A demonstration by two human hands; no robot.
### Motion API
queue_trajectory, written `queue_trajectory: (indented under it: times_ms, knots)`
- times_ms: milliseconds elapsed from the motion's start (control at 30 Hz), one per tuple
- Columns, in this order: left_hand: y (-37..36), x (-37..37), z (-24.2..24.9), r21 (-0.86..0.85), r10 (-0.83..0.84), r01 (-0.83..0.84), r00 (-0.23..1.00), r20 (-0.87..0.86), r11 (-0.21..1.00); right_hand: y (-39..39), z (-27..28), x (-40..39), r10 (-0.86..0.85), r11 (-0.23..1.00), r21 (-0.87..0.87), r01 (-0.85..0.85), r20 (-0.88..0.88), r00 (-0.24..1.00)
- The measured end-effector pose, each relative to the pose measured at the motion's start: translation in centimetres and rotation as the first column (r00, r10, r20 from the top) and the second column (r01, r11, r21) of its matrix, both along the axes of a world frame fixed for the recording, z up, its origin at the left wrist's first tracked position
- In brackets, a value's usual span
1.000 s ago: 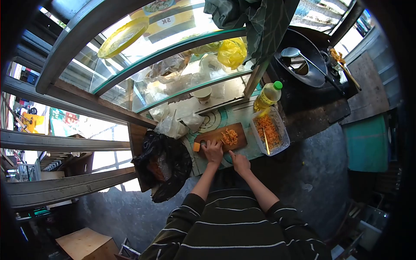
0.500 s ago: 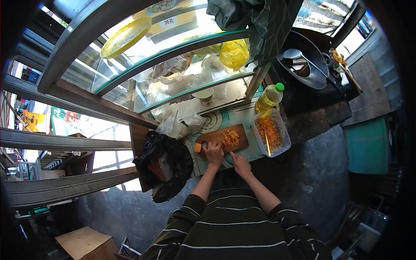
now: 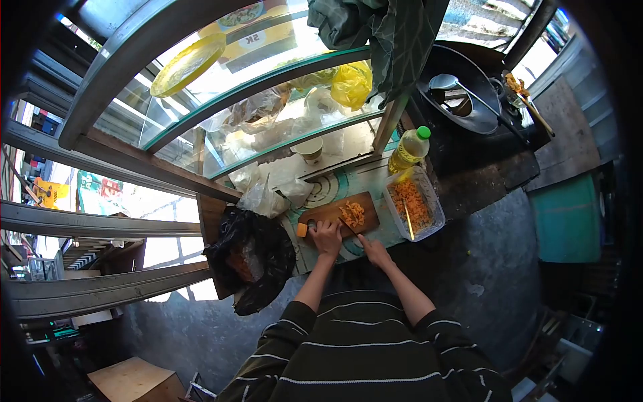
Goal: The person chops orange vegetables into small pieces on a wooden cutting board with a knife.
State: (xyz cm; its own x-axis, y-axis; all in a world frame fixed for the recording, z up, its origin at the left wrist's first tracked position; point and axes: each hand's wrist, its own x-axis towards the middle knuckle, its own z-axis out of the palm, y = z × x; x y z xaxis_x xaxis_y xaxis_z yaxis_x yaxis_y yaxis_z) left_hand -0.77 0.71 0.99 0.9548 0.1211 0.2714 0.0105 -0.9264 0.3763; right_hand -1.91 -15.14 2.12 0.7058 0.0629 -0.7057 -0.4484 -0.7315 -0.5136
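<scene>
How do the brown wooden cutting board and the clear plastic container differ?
The brown wooden cutting board is flat and opaque; the clear plastic container has raised, see-through walls. The board carries a small pile of chopped orange pieces; the container holds a wider spread of orange bits and a thin golden handle. The left hand is over the board; no hand touches the container. Both are roughly rectangular and bear orange food.

Pretty sure this was a small food stall: glass display case (image 3: 258,84) at 11 o'clock where mirrored "5K" lettering (image 3: 252,38) showed through, a big wok (image 3: 479,123) around 2, a chopping board (image 3: 369,214) near centre, and a tub (image 3: 432,226) of orange food bits (image 3: 404,191) at 3.
</scene>
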Motion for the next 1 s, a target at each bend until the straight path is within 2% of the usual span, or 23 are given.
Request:
queue_trajectory:
  times_ms: [33,133,233,367,533,667,733,767,833,1000]
  knots:
    - [0.0,0.0,0.0,-0.006,0.009,-0.009,1.0,0.002,1.0,0.1,0.4,-0.1,0.04,0.998,-0.054,-0.04,-0.004,0.999]
    - [0.4,-0.1,0.0,-0.015,0.015,-0.015,1.0,-0.009,1.0,1.4,0.9,-0.3,-0.001,1.0,-0.023,0.004,0.102,0.995]
    - [0.3,-0.1,-0.2,-0.017,0.011,-0.011,1.0,-0.015,1.0,2.3,1.4,-0.4,0.029,0.999,-0.043,-0.023,0.136,0.99]
    - [0.4,0.0,-0.4,-0.032,0.006,-0.006,1.0,0.004,0.999,2.7,2.2,-0.7,0.035,0.996,-0.082,-0.022,0.164,0.986]
    - [0.4,0.1,-0.2,-0.051,-0.013,0.013,1.0,0.01,0.999,3.1,1.1,0.4,0.138,0.974,-0.202,-0.104,0.165,0.977]
    - [0.2,-0.1,-0.5,0.018,-0.006,0.005,0.999,0.039,1.0,2.5,0.2,1.1,0.105,0.986,-0.143,-0.081,0.17,0.98]
    - [0.4,-0.1,-0.3,0.028,-0.005,0.004,0.999,0.046,1.0,1.8,0.4,1.2,-0.063,0.988,0.123,0.088,-0.197,0.978]
    - [0.4,-0.2,-0.2,0.034,-0.012,0.01,0.998,0.054,0.999,1.8,0.5,0.9,-0.061,0.988,0.125,0.087,-0.199,0.978]
    - [0.3,-0.1,-0.2,0.011,0.0,-0.001,0.998,0.063,1.0,1.4,0.7,0.7,-0.03,0.997,0.074,0.029,0.013,0.999]
    - [0.5,-0.2,-0.3,-0.021,0.0,0.0,1.0,-0.009,1.0,2.6,2.1,0.0,0.002,1.0,-0.015,0.0,0.138,0.99]
